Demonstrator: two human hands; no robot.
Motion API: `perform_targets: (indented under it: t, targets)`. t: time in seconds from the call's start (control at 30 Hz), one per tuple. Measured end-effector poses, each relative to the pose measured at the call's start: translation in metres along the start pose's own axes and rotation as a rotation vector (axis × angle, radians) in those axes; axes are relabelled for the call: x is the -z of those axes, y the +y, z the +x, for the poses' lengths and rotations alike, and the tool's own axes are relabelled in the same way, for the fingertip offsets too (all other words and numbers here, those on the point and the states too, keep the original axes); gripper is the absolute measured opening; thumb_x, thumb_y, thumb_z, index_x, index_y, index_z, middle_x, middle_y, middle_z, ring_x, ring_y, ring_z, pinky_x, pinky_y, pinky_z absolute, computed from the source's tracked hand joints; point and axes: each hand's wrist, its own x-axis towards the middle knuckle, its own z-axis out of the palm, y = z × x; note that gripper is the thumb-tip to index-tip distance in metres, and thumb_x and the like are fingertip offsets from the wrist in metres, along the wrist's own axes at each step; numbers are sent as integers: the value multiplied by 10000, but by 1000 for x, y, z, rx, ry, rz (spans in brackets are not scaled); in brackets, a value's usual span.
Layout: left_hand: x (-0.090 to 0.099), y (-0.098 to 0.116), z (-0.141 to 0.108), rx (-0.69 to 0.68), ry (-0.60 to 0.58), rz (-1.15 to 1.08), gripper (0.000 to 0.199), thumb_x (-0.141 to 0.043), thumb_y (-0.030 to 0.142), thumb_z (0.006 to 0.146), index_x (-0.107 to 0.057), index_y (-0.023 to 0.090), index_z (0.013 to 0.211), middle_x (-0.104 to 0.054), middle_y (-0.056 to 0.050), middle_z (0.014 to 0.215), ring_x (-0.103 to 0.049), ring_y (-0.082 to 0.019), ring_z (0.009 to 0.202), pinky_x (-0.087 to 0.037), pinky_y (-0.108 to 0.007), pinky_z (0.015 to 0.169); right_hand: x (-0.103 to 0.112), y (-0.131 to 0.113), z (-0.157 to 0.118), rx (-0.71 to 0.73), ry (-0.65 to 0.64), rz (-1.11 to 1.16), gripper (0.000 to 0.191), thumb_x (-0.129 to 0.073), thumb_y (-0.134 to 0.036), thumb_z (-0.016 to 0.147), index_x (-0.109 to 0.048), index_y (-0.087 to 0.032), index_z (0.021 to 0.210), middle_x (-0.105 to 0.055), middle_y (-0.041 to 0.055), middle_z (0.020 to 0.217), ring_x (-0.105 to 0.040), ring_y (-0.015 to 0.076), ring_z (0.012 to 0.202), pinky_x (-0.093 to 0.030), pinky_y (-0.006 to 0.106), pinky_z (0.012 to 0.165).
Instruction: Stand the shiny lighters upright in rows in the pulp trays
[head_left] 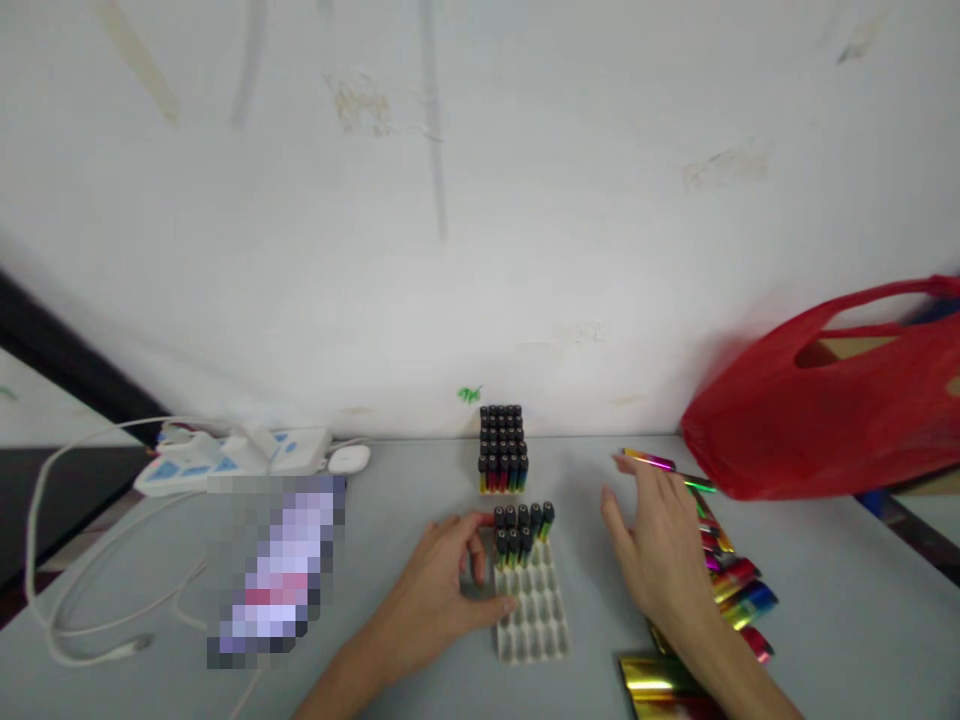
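A pale tray (532, 625) with rows of moulded hollows lies in front of me. At its far end stand several batteries (514, 530) with black tops and yellow-green lower parts, some leaning. My left hand (446, 590) grips the tray's left side, thumb over the edge and index fingertip beside the far batteries. My right hand (660, 540) hovers right of the tray, thumb and index apart, nothing seen between them. It lies over a pile of shiny coloured sleeves (739, 580), partly hiding them; a thin purple-and-gold one (649, 460) shows behind its knuckles.
A tight block of black-topped batteries (502, 450) stands behind the tray near the wall. At left are a power strip (232, 455), a white charger case (349, 459), cables and a blurred phone (289, 570). A red bag (825, 410) sits at right.
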Motion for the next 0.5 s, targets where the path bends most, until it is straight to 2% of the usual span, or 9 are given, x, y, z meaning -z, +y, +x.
perform_targets:
  t: [0.13, 0.2, 0.27, 0.37, 0.5]
  targets:
    - [1, 1, 0, 16, -6, 1, 448, -981, 336, 796, -756, 229, 1169, -731, 9, 988, -640, -270, 997, -471, -373, 918, -5, 25, 7, -141, -167, -387, 546, -474, -386, 1168, -609, -33, 1562, -596, 355, 1624, -581, 543, 1447, -492, 643, 1116]
    - [1, 1, 0, 13, -5, -2, 436, -978, 332, 798, -755, 229, 1158, -732, 9, 990, -642, -265, 996, -473, -370, 920, -7, 31, 7, -191, -242, -484, 625, -485, -450, 1171, -585, -25, 1618, -512, 369, 1714, -526, 587, 1519, -470, 653, 1148]
    - [1, 0, -1, 4, -1, -4, 450, -974, 320, 798, -754, 228, 1180, -730, 10, 987, -643, -262, 990, -476, -367, 916, -9, 36, 7, -223, -308, -503, 661, -468, -499, 1178, -567, -61, 1663, -499, 319, 1758, -507, 579, 1555, -452, 643, 1185]
    - [1, -1, -2, 2, -4, 7, 481, -978, 337, 800, -754, 224, 1211, -736, 7, 991, -645, -263, 994, -478, -364, 909, -10, 41, 8, -242, -355, -443, 661, -426, -517, 1187, -539, -120, 1704, -544, 226, 1767, -524, 515, 1572, -449, 621, 1217]
    - [1, 1, -2, 13, -4, 11, 466, -980, 360, 793, -756, 232, 1181, -747, 7, 998, -648, -261, 1001, -482, -356, 906, -10, 44, 5, -152, -313, -344, 615, -422, -523, 1181, -606, -148, 1633, -658, 217, 1664, -625, 482, 1469, -501, 632, 1145]
